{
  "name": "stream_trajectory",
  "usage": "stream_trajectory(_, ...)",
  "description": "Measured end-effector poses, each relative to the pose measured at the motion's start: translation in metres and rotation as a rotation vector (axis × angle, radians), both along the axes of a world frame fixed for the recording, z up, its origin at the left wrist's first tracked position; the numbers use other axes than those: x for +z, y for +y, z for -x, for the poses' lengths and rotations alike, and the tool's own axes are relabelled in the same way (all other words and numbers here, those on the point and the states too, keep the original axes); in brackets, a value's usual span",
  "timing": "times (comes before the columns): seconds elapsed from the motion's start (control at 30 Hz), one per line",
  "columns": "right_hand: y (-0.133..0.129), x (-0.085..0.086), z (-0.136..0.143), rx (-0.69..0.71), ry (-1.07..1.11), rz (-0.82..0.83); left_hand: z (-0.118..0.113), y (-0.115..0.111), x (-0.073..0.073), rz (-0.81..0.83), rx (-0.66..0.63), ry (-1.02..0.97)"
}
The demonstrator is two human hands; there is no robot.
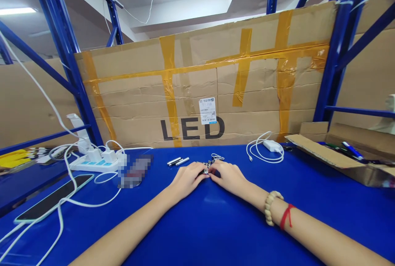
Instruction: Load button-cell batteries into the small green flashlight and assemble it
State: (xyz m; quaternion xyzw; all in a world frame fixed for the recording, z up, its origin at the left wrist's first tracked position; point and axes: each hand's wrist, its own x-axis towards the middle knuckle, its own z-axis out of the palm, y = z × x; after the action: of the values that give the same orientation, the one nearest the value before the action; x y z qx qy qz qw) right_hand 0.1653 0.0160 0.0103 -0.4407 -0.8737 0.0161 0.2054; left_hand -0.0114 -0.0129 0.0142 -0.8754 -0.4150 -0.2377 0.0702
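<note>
My left hand [190, 178] and my right hand [227, 175] meet over the middle of the blue table. Between their fingertips is a small shiny round piece [206, 171], too small to name exactly; the fingers of both hands are pinched closed on it. Just behind the fingers lie several small dark and silvery parts [210, 162], partly hidden by the hands. A thin white looped cord [217, 157] rests beyond them. To the left of my left hand, short silver metal tubes [182, 161] lie side by side on the table.
A white power strip [92, 164] with chargers and cables stands at left, near a phone [55, 198]. A white adapter [271, 146] with coiled cable lies at right, before an open cardboard box [333, 155]. A large cardboard panel [138, 105] closes off the back between blue posts.
</note>
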Motion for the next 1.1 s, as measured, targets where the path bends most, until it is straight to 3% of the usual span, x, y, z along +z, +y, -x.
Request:
stream_trajectory(0.3,-0.005,0.003,0.000,-0.004,-0.032,0.030,-0.001,-0.001,-0.002,0.011,-0.074,0.017)
stream_trajectory(0.8,-0.006,0.004,0.000,-0.015,-0.013,0.042,-0.002,-0.003,-0.001,-0.009,-0.053,0.008)
stream_trajectory(0.97,0.002,-0.003,-0.002,0.054,0.043,-0.025,-0.001,-0.001,0.000,-0.011,-0.052,0.013)
stream_trajectory(1.1,0.012,-0.006,-0.006,0.122,0.072,0.018,0.000,0.004,-0.002,0.009,-0.018,-0.023)
